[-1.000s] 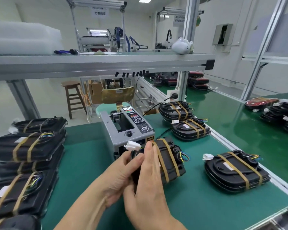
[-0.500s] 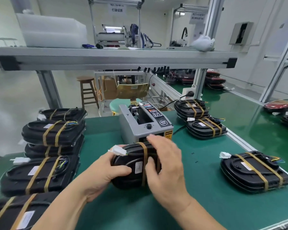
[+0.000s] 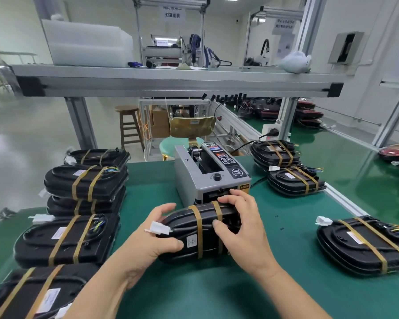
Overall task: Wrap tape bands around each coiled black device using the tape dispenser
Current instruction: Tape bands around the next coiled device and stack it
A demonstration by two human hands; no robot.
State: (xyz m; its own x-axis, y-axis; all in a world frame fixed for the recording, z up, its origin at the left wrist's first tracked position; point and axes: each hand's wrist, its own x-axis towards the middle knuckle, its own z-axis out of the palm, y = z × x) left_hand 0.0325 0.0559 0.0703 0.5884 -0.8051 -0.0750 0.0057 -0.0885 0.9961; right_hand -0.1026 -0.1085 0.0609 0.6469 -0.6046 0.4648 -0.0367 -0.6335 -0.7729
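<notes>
- The black device (image 3: 194, 233), with two tape bands, sits on the green mat (image 3: 274, 291) just near of the tape dispenser (image 3: 211, 174).
- The left hand (image 3: 145, 247) grips its left end, fingers half-curled.
- The right hand (image 3: 242, 229) clasps its right end, fingers curled over the top.

We see our two bare arms. Our left hand (image 3: 148, 245) and right hand (image 3: 242, 229) wear no gloves, rings or watch. No sleeves show. Our fingernails are short and plain.
</notes>
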